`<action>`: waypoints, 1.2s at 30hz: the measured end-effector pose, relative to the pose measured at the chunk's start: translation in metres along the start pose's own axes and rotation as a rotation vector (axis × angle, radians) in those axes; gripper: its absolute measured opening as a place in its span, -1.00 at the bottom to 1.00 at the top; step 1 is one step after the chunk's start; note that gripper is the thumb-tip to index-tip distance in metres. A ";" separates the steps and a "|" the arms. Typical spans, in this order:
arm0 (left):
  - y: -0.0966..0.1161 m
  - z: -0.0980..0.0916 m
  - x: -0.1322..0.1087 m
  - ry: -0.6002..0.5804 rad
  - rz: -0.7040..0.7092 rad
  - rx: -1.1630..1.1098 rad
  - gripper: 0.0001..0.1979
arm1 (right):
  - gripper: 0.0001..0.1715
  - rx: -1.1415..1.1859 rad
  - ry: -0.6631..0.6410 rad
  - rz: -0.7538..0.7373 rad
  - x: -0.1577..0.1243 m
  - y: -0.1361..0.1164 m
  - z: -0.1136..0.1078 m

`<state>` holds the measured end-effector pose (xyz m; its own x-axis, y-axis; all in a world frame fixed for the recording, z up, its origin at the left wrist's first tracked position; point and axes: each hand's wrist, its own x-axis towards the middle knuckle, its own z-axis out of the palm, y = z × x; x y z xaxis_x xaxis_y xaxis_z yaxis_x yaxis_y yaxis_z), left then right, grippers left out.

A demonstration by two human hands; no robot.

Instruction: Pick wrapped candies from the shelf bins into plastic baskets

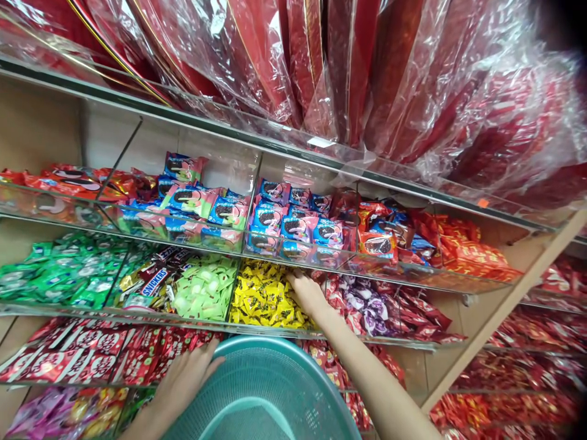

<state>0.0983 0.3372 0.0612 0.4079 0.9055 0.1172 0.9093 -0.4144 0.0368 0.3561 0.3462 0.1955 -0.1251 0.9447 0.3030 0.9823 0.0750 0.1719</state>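
A green plastic basket [316, 373] with perforated sides is at the bottom centre, and no sweets show in the visible part of its inside. My left hand [186, 376] grips its left rim, the thumb lying over the edge. Out at the shelf, my right hand [306, 292] reaches into a compartment of yellow-wrapped candies [261, 296]. Its fingers are bent down and close together at the right side of the pile. The fingertips are partly hidden, so what they hold cannot be made out.
Clear dividers split the shelves. Light-green candies [206, 290] and Snickers bars [153, 281] lie left of the yellow ones, purple-and-white sweets [367, 302] right. Blue-pink cookie packs [296, 223] fill the shelf above, behind a clear front lip [293, 255]. Plastic-wrapped red items [312, 67] hang overhead.
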 end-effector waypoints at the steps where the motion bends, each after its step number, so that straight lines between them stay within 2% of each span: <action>1: -0.001 0.001 0.000 0.001 0.004 -0.001 -0.60 | -0.65 -0.008 0.003 0.007 0.001 0.001 0.001; 9: -0.003 0.004 0.001 0.023 0.026 -0.017 -0.61 | -0.74 0.077 0.000 0.050 0.005 0.017 -0.007; 13: -0.003 0.003 0.000 0.024 0.029 -0.042 -0.62 | -0.73 0.195 0.030 0.007 0.006 0.018 -0.013; 17: -0.004 0.006 0.000 0.042 0.039 -0.041 -0.60 | -0.80 0.266 -0.087 0.022 0.007 0.008 -0.006; 19: -0.005 0.008 -0.001 0.046 0.036 -0.035 -0.60 | -0.77 0.296 -0.100 0.024 0.006 0.001 0.002; 22: -0.004 0.006 -0.001 0.038 0.024 -0.020 -0.60 | -0.59 0.365 -0.065 0.007 0.005 -0.005 0.015; 26: -0.001 0.002 0.000 0.009 0.012 -0.019 -0.60 | -0.46 0.436 -0.059 0.004 0.006 -0.003 0.020; 31: 0.000 -0.002 0.000 0.005 0.016 -0.016 -0.61 | -0.46 0.431 -0.081 -0.005 0.008 0.001 0.019; 36: 0.001 -0.002 -0.002 0.008 0.007 -0.043 -0.61 | -0.55 0.442 -0.046 -0.018 0.008 0.000 0.021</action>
<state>0.0982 0.3349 0.0635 0.4131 0.9020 0.1256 0.9022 -0.4241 0.0788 0.3582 0.3601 0.1781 -0.1461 0.9545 0.2599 0.9467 0.2111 -0.2433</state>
